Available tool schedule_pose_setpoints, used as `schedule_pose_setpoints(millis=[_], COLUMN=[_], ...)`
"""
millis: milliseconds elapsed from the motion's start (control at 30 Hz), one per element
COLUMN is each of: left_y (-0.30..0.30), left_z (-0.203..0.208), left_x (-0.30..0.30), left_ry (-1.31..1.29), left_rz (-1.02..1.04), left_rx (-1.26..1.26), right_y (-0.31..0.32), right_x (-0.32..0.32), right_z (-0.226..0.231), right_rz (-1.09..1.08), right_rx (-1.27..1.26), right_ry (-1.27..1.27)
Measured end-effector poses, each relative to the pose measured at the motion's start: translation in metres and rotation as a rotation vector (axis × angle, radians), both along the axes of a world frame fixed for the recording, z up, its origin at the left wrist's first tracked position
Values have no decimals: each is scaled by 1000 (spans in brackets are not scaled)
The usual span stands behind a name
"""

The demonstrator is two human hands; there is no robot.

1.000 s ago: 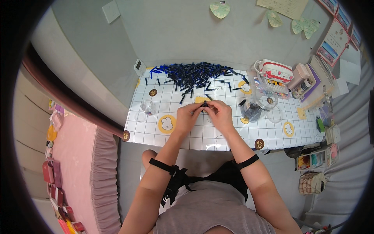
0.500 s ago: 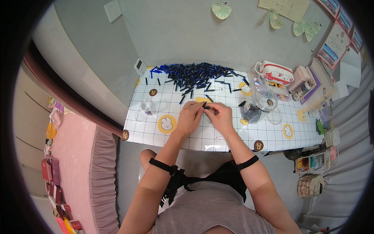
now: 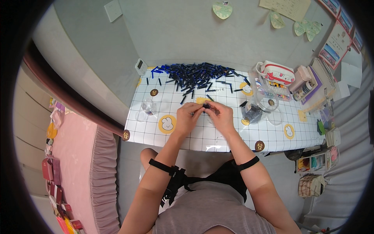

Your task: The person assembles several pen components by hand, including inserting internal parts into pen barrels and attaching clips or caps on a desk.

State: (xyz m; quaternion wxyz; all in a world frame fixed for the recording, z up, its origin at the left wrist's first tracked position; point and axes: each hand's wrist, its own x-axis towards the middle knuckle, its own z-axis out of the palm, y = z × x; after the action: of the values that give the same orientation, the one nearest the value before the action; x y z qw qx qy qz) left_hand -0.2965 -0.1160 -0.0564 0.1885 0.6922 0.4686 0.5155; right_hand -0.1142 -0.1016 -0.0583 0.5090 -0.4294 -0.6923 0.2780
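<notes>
My left hand point(image 3: 187, 117) and my right hand point(image 3: 221, 119) meet over the near middle of the table point(image 3: 230, 136). Between their pinched fingertips is a small bunch of ink cartridges point(image 3: 206, 105), short dark blue tubes partly hidden by my fingers. Just beyond lies a wide heap of the same cartridges point(image 3: 196, 76), with several loose ones scattered along its near edge. To the right of my right hand, a clear plastic jar point(image 3: 251, 114) holds more dark pieces. A clear, seemingly empty jar point(image 3: 148, 107) stands to the left of my left hand.
Round clear lids lie beside both jars. At the back right are a clear organizer with markers point(image 3: 277, 92), a white pencil case point(image 3: 277, 72) and notebooks point(image 3: 321, 74). A small white digital clock point(image 3: 141, 66) stands at the back left against the wall.
My fingertips have shifted slightly around the bunch, which now sits more squarely between them. The heap and jars stay where they were; the whole view has moved slightly.
</notes>
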Motion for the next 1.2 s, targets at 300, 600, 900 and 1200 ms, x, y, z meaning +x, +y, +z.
schedule_pose_setpoints(millis=[300, 600, 900, 1200], left_y=[2, 2, 2, 0], left_z=[-2, -3, -4, 6], left_x=[2, 2, -1, -2], left_ry=[-120, -161, -200, -210], left_rz=[-35, -62, -115, -99], left_rx=[-79, -69, -148, -283], right_y=[4, 1, 1, -3], right_x=[2, 2, 3, -1], right_z=[-13, -3, -7, -2], right_rz=[-53, -45, -32, -97], right_rx=[-22, -20, -92, 97], right_ry=[-25, -82, -17, -174])
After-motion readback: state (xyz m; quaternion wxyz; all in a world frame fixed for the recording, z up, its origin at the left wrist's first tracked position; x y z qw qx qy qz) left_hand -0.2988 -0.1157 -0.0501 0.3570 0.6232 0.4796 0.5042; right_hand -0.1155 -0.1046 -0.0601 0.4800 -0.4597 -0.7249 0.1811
